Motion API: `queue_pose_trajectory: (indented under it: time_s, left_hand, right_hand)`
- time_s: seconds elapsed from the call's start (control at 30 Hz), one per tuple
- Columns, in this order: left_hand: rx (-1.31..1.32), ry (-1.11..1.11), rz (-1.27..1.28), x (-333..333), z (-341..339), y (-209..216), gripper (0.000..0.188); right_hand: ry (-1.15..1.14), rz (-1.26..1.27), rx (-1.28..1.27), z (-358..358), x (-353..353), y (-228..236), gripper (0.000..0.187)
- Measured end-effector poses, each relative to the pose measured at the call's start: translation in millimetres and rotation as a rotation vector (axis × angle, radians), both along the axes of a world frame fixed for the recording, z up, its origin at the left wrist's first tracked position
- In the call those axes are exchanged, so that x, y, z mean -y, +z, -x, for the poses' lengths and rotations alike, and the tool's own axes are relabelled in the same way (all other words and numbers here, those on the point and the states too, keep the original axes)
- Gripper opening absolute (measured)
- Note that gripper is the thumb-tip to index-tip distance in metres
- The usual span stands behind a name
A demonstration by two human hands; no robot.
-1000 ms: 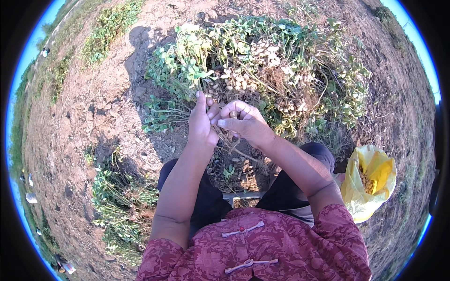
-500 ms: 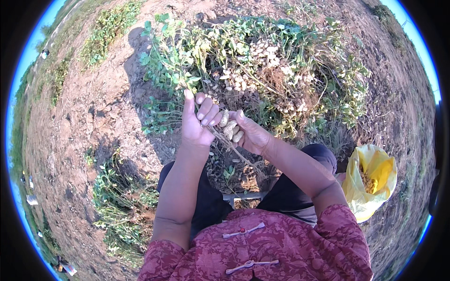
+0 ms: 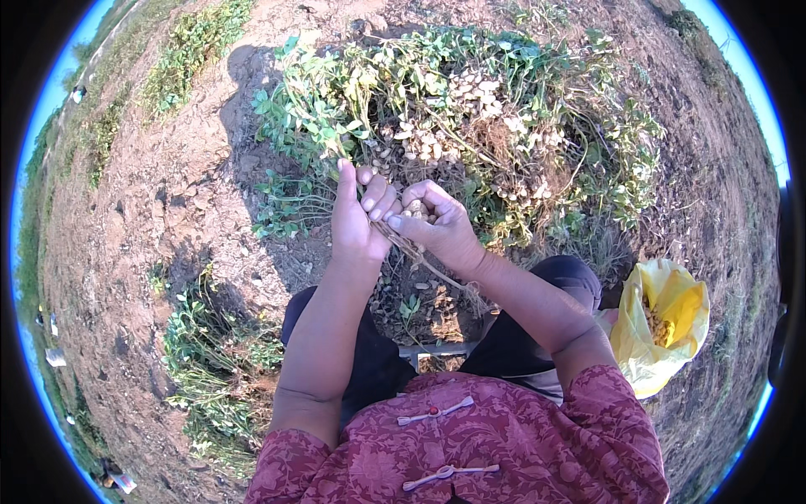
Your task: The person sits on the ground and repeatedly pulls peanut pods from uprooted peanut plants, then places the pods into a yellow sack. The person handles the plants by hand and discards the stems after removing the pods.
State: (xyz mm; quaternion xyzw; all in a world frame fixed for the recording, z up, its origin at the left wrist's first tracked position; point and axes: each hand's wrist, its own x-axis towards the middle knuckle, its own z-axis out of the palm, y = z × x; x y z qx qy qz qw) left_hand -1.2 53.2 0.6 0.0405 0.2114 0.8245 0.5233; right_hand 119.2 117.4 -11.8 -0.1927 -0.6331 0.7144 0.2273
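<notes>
In front of me my left hand [image 3: 363, 214] is closed round the stems of a peanut plant [image 3: 336, 139], whose green leaves spread out beyond my thumb. The thin roots [image 3: 411, 249] hang from the near side of that fist. Touching it on the right, my right hand [image 3: 445, 231] is curled over several pale peanuts [image 3: 418, 210], partly hidden by its fingers. Whether those pods are still joined to the roots I cannot tell. Just beyond both hands lies a heap of pulled peanut plants [image 3: 537, 76], with clusters of pods [image 3: 428, 143] showing.
A yellow plastic bag [image 3: 663, 336] stands open at my right with peanuts [image 3: 657, 326] inside. Another pile of plants [image 3: 214, 370] lies on the left. Dry brown soil [image 3: 134, 260] surrounds everything, and a green clump [image 3: 197, 50] grows at the far left.
My right hand has turned and its fingers have closed further over the peanuts, covering more of them. My left hand has shifted slightly right, still gripping the stems.
</notes>
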Motion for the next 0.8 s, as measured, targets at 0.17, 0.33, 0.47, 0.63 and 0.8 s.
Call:
queue_pose_trajectory:
  time_s: [0.17, 0.33, 0.47, 0.63, 0.8]
  left_hand:
    - [0.059, -0.081, -0.062, 1, 5, -2, 0.036]
    - [0.087, -0.247, -0.125, 4, 6, 4, 0.037]
    - [0.109, -0.456, -0.165, 11, 14, 5, 0.038]
    - [0.096, -0.43, -0.133, 10, 17, 1, 0.036]
    - [0.022, -0.414, -0.13, 6, 11, 0, 0.035]
  right_hand:
    - [0.091, 0.368, -0.113, 0, -4, -5, 0.017]
    - [0.179, 0.599, -0.089, -5, -5, 5, 0.016]
    - [0.328, 0.717, -0.11, -11, -14, 1, 0.016]
    - [0.336, 0.697, -0.083, -16, -23, 14, 0.016]
    - [0.298, 0.585, -0.024, -34, -30, 20, 0.017]
